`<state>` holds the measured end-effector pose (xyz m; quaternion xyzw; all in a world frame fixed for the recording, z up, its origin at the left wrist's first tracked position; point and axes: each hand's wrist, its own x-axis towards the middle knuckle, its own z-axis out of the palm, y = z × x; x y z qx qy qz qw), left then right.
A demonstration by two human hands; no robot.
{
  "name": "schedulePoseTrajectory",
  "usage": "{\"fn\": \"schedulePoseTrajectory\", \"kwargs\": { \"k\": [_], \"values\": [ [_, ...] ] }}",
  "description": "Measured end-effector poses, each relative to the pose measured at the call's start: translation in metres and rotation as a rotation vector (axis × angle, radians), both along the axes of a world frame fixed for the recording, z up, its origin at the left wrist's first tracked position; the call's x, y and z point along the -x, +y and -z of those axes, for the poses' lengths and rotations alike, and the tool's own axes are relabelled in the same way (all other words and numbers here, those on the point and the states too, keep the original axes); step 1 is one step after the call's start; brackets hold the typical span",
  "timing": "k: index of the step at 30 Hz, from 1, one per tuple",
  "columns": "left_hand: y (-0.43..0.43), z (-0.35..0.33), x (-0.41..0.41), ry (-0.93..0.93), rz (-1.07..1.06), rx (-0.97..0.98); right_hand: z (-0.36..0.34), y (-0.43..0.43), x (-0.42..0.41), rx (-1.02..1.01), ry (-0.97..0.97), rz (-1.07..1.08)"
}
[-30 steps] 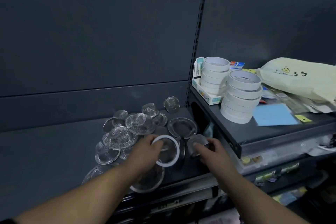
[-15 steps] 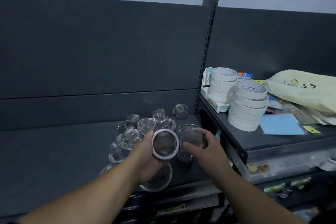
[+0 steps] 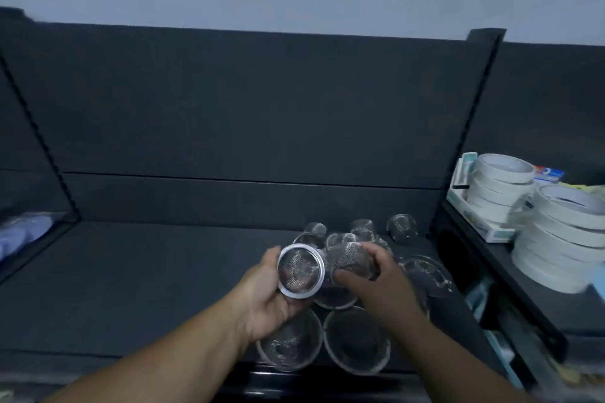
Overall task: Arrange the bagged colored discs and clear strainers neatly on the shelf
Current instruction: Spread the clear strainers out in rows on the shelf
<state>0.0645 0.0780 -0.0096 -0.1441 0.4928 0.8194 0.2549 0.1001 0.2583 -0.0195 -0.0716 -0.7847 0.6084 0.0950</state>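
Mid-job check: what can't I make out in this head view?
- Pile of strainers, head view: partly covered by left hand, right hand and the held strainers; count unclear.
- Blue bundle, far left: blurred, cut off by the frame edge.
- Tape rolls, right: motion-blurred, cut off by the edge.

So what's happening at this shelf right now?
A person stands at a dark shelf with a strainer in each hand, both lifted off the shelf. The left hand holds a metal-rimmed strainer, and the right hand grips a domed mesh strainer right beside it. The other strainers lie in a loose, unsorted pile under and behind the hands. White tape rolls are stacked on the neighbouring shelf.
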Motion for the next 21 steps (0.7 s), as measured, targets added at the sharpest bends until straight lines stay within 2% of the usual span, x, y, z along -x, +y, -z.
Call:
{"fn": "schedulePoseTrajectory", "kwargs": {
  "k": [8,19,21],
  "values": [
    [-0.12,-0.003,0.046,0.03,-0.172,0.023,0.007,-0.108,0.061,0.041,-0.054,-0.078],
    [-0.337,0.014,0.123,0.005,-0.169,-0.033,0.027,-0.324,0.147,0.065,-0.161,-0.134],
    [-0.366,0.02,0.136,0.02,-0.173,0.004,0.029,-0.354,0.162,0.044,-0.159,-0.128]
  ]
}}
